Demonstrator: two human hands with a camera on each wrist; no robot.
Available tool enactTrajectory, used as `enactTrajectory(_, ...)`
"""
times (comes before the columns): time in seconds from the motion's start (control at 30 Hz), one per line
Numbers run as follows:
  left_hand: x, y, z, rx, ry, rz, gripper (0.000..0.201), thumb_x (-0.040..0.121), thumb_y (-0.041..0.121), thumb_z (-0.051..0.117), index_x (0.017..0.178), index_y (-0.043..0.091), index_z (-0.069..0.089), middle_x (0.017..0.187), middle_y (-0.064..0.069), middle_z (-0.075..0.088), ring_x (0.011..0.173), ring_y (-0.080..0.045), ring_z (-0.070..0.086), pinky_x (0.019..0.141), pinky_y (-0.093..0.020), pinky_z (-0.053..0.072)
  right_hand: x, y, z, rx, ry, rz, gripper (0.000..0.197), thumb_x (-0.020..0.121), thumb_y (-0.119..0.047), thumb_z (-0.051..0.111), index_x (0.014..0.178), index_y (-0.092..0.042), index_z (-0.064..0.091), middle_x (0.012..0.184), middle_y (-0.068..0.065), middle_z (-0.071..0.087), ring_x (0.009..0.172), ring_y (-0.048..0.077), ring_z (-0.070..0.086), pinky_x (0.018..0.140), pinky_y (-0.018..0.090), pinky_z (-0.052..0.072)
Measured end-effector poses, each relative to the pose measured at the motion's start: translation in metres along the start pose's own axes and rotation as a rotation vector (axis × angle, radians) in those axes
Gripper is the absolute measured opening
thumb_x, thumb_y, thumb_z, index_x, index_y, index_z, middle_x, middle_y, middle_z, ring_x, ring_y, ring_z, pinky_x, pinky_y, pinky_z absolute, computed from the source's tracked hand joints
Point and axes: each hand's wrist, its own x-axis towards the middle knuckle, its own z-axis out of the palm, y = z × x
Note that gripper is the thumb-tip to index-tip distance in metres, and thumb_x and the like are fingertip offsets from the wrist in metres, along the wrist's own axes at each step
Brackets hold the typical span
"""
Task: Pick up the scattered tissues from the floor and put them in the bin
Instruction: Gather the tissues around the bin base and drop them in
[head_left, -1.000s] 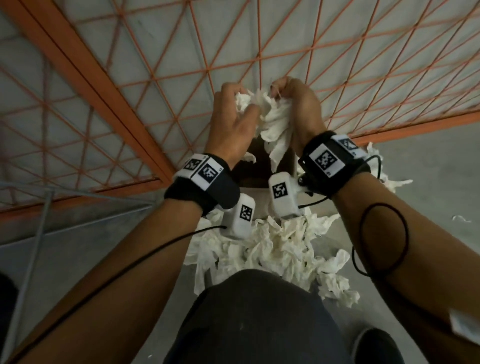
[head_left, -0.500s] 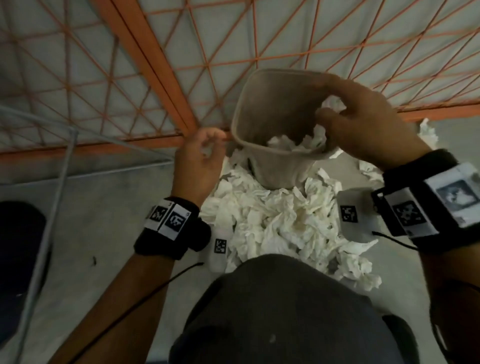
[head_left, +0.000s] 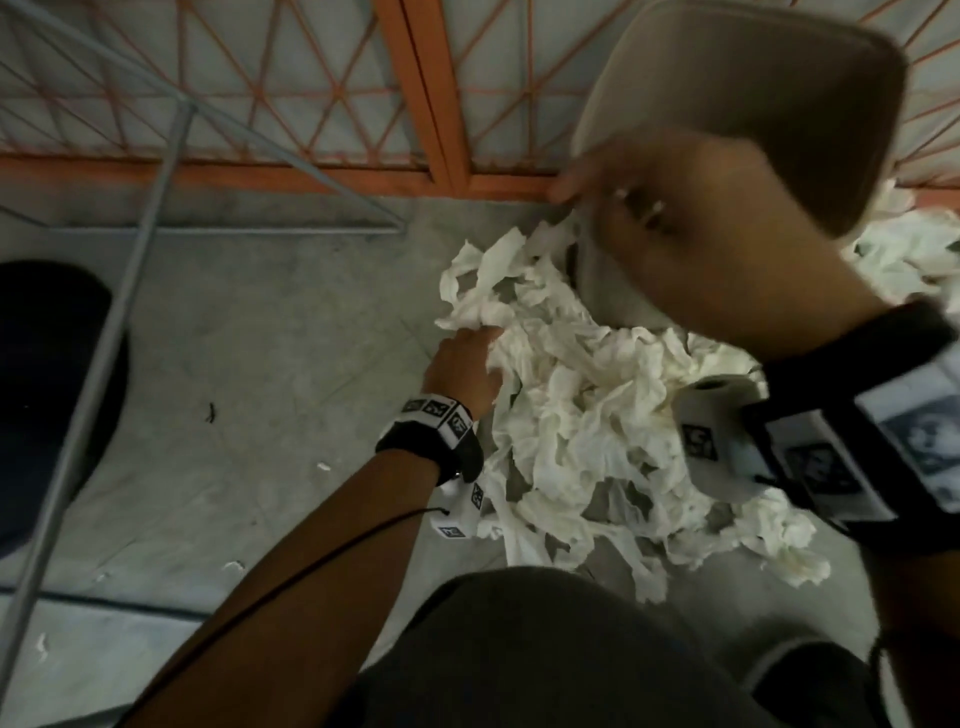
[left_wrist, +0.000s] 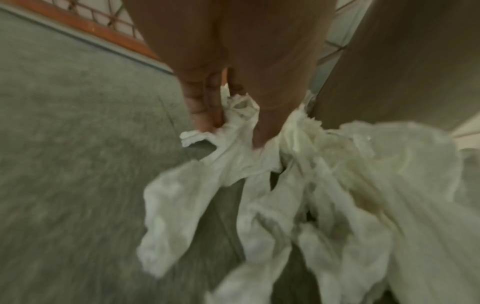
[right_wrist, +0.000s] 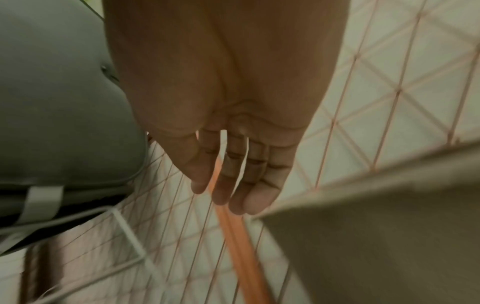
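Observation:
A heap of crumpled white tissues (head_left: 587, 415) lies on the grey concrete floor in front of my knee. My left hand (head_left: 465, 364) reaches into the heap's left edge. In the left wrist view its fingers (left_wrist: 205, 107) and thumb pinch one tissue (left_wrist: 233, 123). The beige bin (head_left: 753, 83) is behind the heap by the fence, and its inside is hidden. My right hand (head_left: 675, 223) is blurred in front of the bin. In the right wrist view this right hand (right_wrist: 233, 195) has straight, spread fingers beside the bin's rim (right_wrist: 363, 197) and holds nothing.
An orange mesh fence (head_left: 426, 104) closes off the far side. A grey metal rod frame (head_left: 130, 270) slants across the left, with a dark rounded object (head_left: 47, 389) below it. More tissues (head_left: 914, 249) lie right of the bin. Small scraps (head_left: 234, 566) dot the floor.
My left hand has dropped from beside the bin into the heap and taken hold of a tissue. My right hand has come out of the bin with its fingers spread.

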Motion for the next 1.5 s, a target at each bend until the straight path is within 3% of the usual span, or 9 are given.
enactTrajectory(0.17,-0.014,-0.004,0.003,-0.154,0.177,0.058,0.030,0.088,0.025,0.062,0.116,0.014,0.062,0.117,-0.010,0.064,0.107,-0.028,0.061,0.091,-0.036,0.047,0.008,0.044,0.118,0.088,-0.303,0.114,0.033,0.086,-0.014,0.053,0.116,-0.021,0.066,0.122,0.005,0.061,0.107,0.018,0.058,0.093,0.028,0.046)
enactTrajectory(0.37,-0.046,-0.010,-0.016,-0.417,0.352,0.120,0.026,0.077,0.010,0.063,0.101,0.019,0.063,0.096,-0.002,0.064,0.083,-0.014,0.059,0.077,-0.024,0.049,0.002,0.094,0.186,-0.029,-0.588,0.340,0.080,0.084,-0.021,0.065,0.150,-0.029,0.020,0.158,0.003,0.019,0.138,0.029,0.036,0.111,0.038,0.034)
enactTrajectory(0.47,-0.049,-0.014,-0.025,-0.465,0.499,0.103,0.034,0.076,0.007,0.058,0.107,0.013,0.069,0.100,-0.004,0.058,0.088,-0.008,0.055,0.080,-0.005,0.040,-0.003,0.100,0.195,-0.010,-0.551,0.402,0.084,0.083,-0.017,0.064,0.150,-0.034,0.015,0.155,0.008,0.029,0.136,0.031,0.040,0.108,0.038,0.036)
enactTrajectory(0.6,-0.034,-0.015,-0.040,-0.478,0.604,0.011,0.024,0.079,0.010,0.050,0.091,-0.001,0.067,0.102,-0.017,0.057,0.088,-0.015,0.053,0.082,-0.012,0.036,-0.013,0.098,0.199,-0.024,-0.524,0.478,0.053,0.090,-0.015,0.049,0.141,-0.024,0.042,0.134,0.015,0.055,0.123,0.035,0.051,0.100,0.037,0.041)
enactTrajectory(0.77,0.011,-0.008,-0.045,-0.382,0.469,-0.165,0.039,0.085,0.043,0.064,0.096,0.006,0.062,0.103,-0.013,0.062,0.096,-0.028,0.060,0.081,-0.026,0.043,-0.022,0.094,0.192,-0.011,-0.312,0.572,0.036,0.093,-0.031,0.041,0.103,-0.005,0.064,0.109,0.019,0.064,0.105,0.037,0.058,0.085,0.040,0.047)
enactTrajectory(0.97,0.044,-0.020,-0.008,-0.096,0.079,-0.184,0.054,0.084,0.039,0.065,0.129,0.014,0.051,0.125,-0.017,0.060,0.115,-0.035,0.056,0.094,-0.040,0.048,-0.027,0.108,0.190,-0.106,-0.330,0.547,0.050,0.092,-0.041,0.050,0.139,-0.030,0.033,0.138,0.006,0.045,0.113,0.036,0.057,0.085,0.045,0.049)
enactTrajectory(1.1,0.030,-0.015,-0.007,-0.102,0.159,-0.083,0.028,0.087,0.032,0.061,0.098,0.007,0.065,0.103,-0.014,0.061,0.094,-0.027,0.059,0.077,-0.031,0.045,-0.033,0.124,0.200,-0.115,-0.498,0.527,0.060,0.093,-0.048,0.043,0.147,-0.037,0.018,0.159,-0.005,0.016,0.130,0.037,0.045,0.101,0.051,0.043)
enactTrajectory(1.3,0.009,-0.001,-0.038,-0.343,0.392,-0.039,0.016,0.077,0.019,0.071,0.081,0.005,0.064,0.096,-0.004,0.053,0.080,-0.015,0.054,0.072,-0.019,0.039,-0.041,0.118,0.199,-0.119,-0.464,0.552,0.051,0.092,-0.032,0.052,0.141,-0.024,0.037,0.140,0.007,0.042,0.125,0.036,0.048,0.098,0.046,0.045)
enactTrajectory(1.5,0.033,0.004,-0.046,-0.361,0.270,-0.124,0.046,0.086,0.009,0.054,0.130,0.022,0.050,0.111,-0.011,0.066,0.101,-0.026,0.063,0.089,-0.029,0.049,-0.048,0.110,0.193,-0.065,-0.415,0.663,0.047,0.093,-0.037,0.043,0.129,-0.007,0.048,0.134,0.017,0.046,0.123,0.040,0.048,0.097,0.044,0.043)
